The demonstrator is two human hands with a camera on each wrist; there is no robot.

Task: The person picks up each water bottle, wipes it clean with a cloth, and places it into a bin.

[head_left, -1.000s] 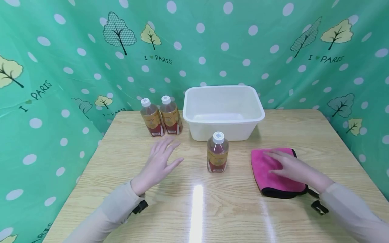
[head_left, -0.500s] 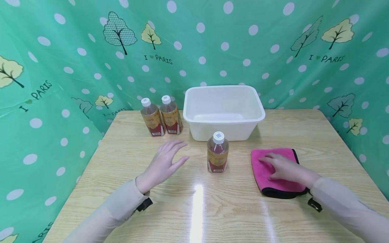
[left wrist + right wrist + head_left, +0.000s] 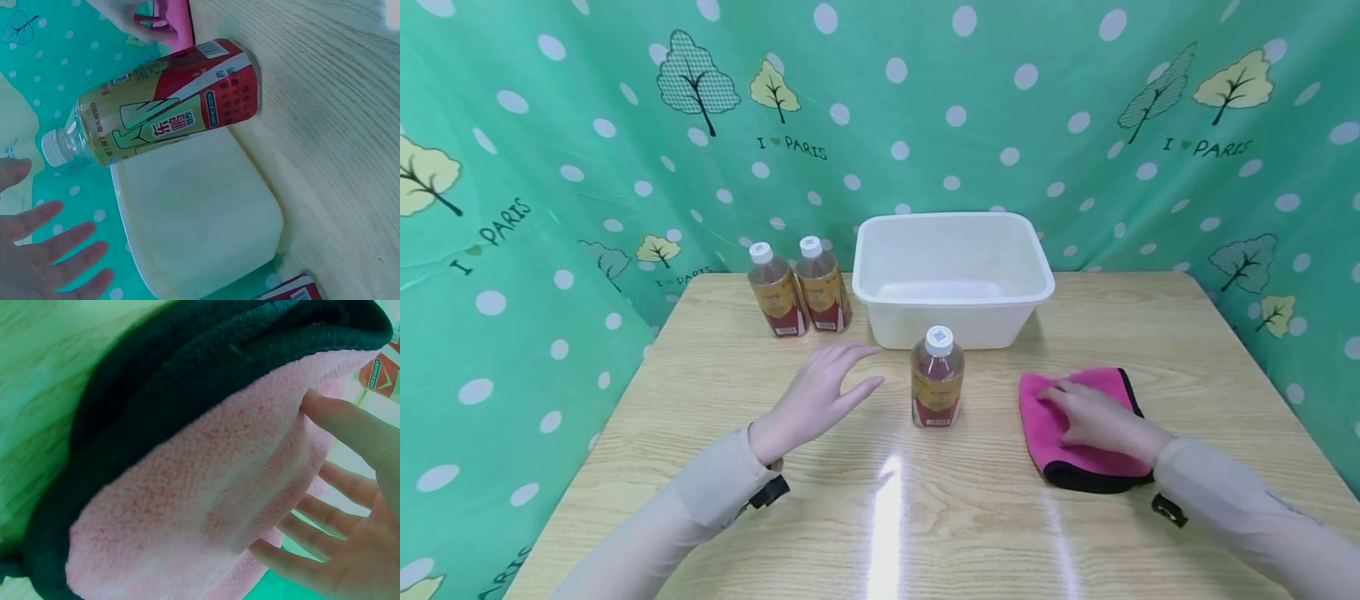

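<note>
My right hand (image 3: 1099, 421) grips a folded pink towel (image 3: 1086, 479) with black edging at the right of the table. In the right wrist view the thumb and fingertips dig into the pink towel (image 3: 187, 481), and its surface folds between them. My left hand (image 3: 816, 396) is held with fingers spread, left of a bottle (image 3: 937, 392) with a white cap and a gold-and-red label, and apart from it. The left wrist view has this bottle (image 3: 169, 103) close by, beyond the spread fingers of the left hand (image 3: 44, 256).
A white plastic basin (image 3: 951, 321) stands at the back middle, behind the bottle. Left of it are two similar bottles, a left one (image 3: 777, 296) and a right one (image 3: 822, 292). A green dotted curtain (image 3: 880, 108) hangs behind the wooden table (image 3: 700, 392).
My left hand has moved right, towards the near bottle. My right hand has come down on the towel, its fingers have curled in, and the towel's back edge is now ruffled.
</note>
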